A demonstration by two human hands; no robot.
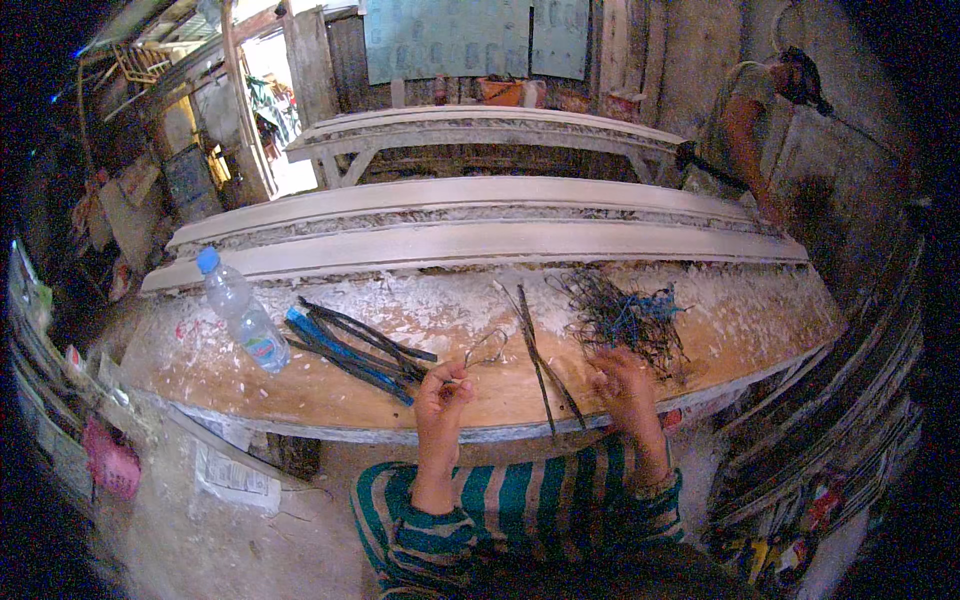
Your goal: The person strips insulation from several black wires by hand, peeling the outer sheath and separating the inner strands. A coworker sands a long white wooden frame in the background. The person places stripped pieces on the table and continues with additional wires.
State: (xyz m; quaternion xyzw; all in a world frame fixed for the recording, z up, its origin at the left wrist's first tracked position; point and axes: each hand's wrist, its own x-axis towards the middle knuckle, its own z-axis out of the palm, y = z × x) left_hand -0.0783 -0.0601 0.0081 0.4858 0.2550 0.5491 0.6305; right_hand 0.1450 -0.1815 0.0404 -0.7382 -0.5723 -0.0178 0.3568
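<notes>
My left hand (442, 392) is closed in a pinch at the table's front edge. From its fingertips a thin wire loop (487, 348) sticks up and to the right. My right hand (624, 382) hovers by the near side of a tangled heap of thin black and blue strands (630, 318); motion smears its fingers, and I cannot tell whether they hold anything. Between the hands lie long, thin dark strands (533, 345), crossing near their lower ends. Left of my left hand rests a bundle of thicker black and blue strips (350, 347).
A clear plastic bottle (243, 312) with a blue cap lies at the left of the wooden table (470, 405), whose top is spotted with white flakes. Long white mouldings (450, 243) run across its far side. Beyond stands another bench (490, 128); a person (745, 125) works at the right.
</notes>
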